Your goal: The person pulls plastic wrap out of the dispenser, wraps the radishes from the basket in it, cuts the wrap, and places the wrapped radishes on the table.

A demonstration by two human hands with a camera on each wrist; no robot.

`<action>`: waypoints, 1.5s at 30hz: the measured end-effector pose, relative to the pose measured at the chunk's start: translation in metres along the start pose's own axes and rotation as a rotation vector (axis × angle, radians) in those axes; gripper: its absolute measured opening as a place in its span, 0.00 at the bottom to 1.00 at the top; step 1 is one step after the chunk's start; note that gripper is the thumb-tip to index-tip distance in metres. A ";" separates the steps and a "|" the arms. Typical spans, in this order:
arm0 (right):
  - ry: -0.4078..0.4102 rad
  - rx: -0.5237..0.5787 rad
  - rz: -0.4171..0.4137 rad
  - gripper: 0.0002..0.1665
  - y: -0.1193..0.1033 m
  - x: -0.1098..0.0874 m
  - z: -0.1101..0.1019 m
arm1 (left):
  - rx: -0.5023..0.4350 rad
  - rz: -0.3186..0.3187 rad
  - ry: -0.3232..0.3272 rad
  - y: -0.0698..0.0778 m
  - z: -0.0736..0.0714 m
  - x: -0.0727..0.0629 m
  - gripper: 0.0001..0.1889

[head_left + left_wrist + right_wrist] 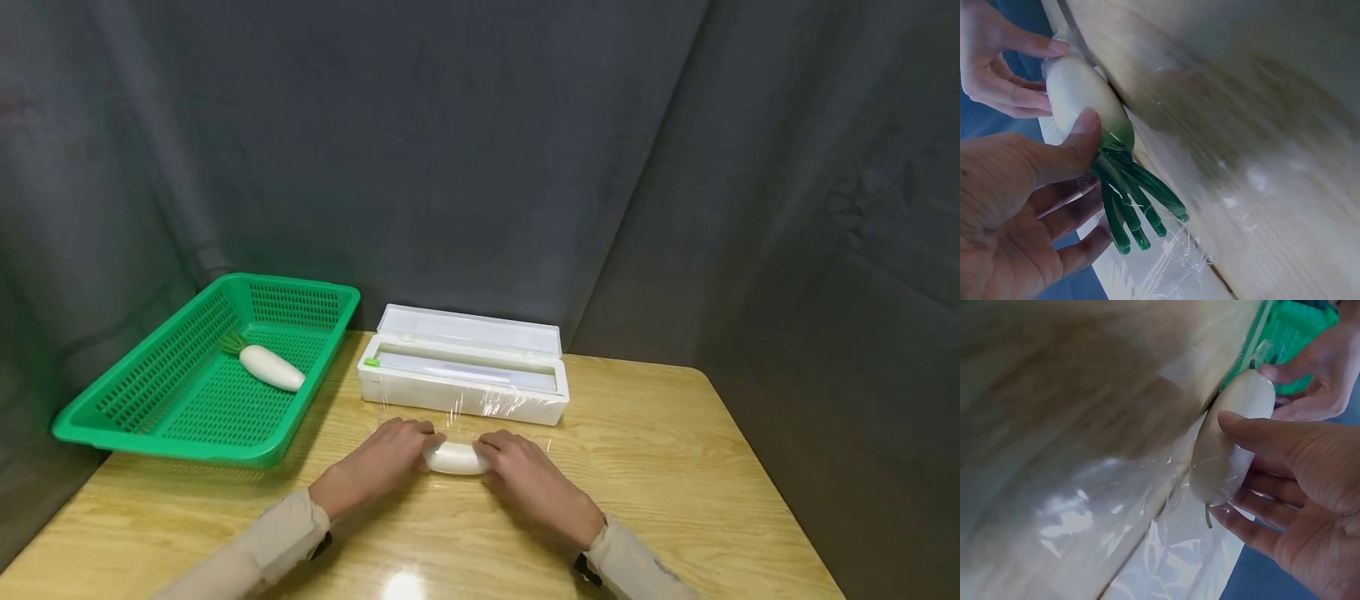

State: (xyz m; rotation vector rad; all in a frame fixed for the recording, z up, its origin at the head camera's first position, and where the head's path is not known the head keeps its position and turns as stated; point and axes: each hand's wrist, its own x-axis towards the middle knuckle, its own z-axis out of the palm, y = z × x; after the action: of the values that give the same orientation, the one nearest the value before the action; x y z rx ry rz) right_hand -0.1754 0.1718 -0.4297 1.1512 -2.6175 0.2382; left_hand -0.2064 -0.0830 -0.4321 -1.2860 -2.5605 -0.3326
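A white radish [456, 458] lies crosswise low over the table between both hands, with clear cling film [1166, 556] around it. My left hand [390, 454] grips its leafy end, thumb on top and fingers beneath. In the left wrist view, green leaf stalks [1138, 203] poke out past that thumb under the film. My right hand [525, 475] holds the tapered end, where a thin root shows in the right wrist view. Film stretches from the radish to a white cling film box [450, 394] just behind, its lid raised.
To the left stands a green plastic basket [318, 400] holding another white radish [272, 367] with green leaves. A small green slider [372, 362] sits on the box's left edge. Dark curtains [465, 150] hang behind and beside the wooden table [660, 467].
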 end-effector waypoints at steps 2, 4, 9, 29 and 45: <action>-0.004 0.048 0.009 0.22 0.004 0.002 0.000 | -0.023 0.010 -0.012 -0.002 -0.001 0.001 0.12; -0.019 0.099 0.018 0.22 0.008 0.004 0.000 | -0.063 0.013 -0.027 -0.005 -0.002 0.002 0.11; -0.071 0.202 0.038 0.22 0.015 0.008 0.000 | -0.125 0.006 -0.081 -0.013 -0.007 0.003 0.13; -0.191 0.294 0.052 0.14 0.023 0.023 -0.006 | 0.130 0.018 0.064 0.014 -0.003 -0.001 0.17; -0.024 -0.023 0.096 0.33 0.010 0.008 -0.005 | 0.238 0.025 0.063 0.009 0.012 0.015 0.13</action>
State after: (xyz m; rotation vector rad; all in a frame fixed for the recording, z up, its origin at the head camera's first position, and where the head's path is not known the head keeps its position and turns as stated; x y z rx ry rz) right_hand -0.1873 0.1737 -0.4230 1.0292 -2.6927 0.2140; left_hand -0.2093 -0.0625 -0.4375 -1.1997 -2.4419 -0.0587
